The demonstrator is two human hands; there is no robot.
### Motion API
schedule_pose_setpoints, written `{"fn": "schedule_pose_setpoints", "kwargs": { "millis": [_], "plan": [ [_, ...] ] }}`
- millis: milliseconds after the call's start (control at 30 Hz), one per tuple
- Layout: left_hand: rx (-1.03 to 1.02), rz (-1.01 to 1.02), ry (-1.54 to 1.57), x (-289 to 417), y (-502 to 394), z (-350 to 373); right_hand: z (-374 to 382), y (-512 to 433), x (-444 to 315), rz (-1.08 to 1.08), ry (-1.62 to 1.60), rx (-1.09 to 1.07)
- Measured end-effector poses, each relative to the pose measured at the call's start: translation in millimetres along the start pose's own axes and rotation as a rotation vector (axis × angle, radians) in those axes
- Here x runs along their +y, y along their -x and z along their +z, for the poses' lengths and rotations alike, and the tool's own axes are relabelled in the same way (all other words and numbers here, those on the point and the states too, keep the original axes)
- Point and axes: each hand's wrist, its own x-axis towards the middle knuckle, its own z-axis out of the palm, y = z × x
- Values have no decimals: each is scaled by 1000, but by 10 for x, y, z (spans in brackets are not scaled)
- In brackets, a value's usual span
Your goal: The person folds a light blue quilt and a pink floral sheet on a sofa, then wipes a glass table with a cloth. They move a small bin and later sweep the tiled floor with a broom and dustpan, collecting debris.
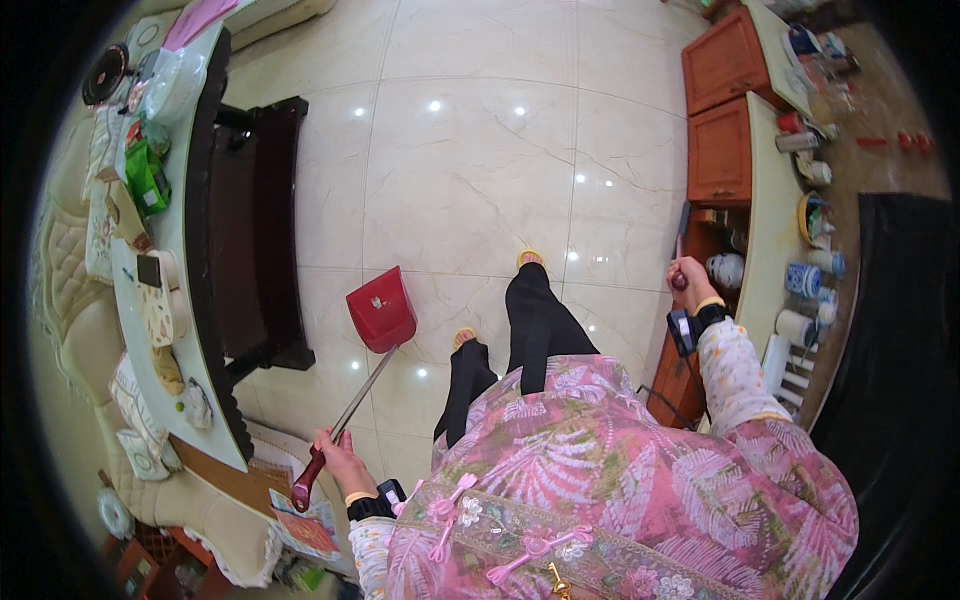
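Observation:
My left hand (343,459) grips the dark red handle of a long-handled dustpan (380,311). A thin metal shaft joins the handle to the red pan, which is at the tiled floor with a small pale mark or scrap showing in it. My right hand (691,279) is closed around the dark red handle of a broom-like tool (679,280), seen nearly end-on. Its grey head (683,219) shows beside the wooden cabinet front; the rest is hidden by the steep view. My feet in yellow slippers (531,259) stand between the two tools.
Pale glossy tiles (465,180) cover the floor. At left stands a long table (202,300) with a dark base, bearing bags and other items, before a cream sofa (71,300). Wooden cabinets (718,154) line the right, jars and cups on their counter (772,202).

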Motion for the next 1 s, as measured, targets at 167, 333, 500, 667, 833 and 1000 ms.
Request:
{"fn": "schedule_pose_setpoints", "kwargs": {
  "millis": [167, 333, 500, 667, 833, 1000],
  "plan": [
    [121, -16, 19, -41, 383, 54, 864, -80, 1, 58, 17, -112],
    [226, -90, 62, -148, 625, 79, 1555, 439, 447, 190, 199, -375],
    [262, -152, 133, -369, 765, -43, 1694, 612, 165, 387, 209, -652],
    [336, -208, 225, -691, 950, -395, 1467, 888, 112, 133, 784, -627],
    [518, -245, 343, -1059, 1208, -917, 1479, 1395, 428, 162, 1092, -604],
    [703, -315, 431, -1495, 1689, -1536, 1512, 1553, 1093, 331, 1386, -745]
  ]
}}
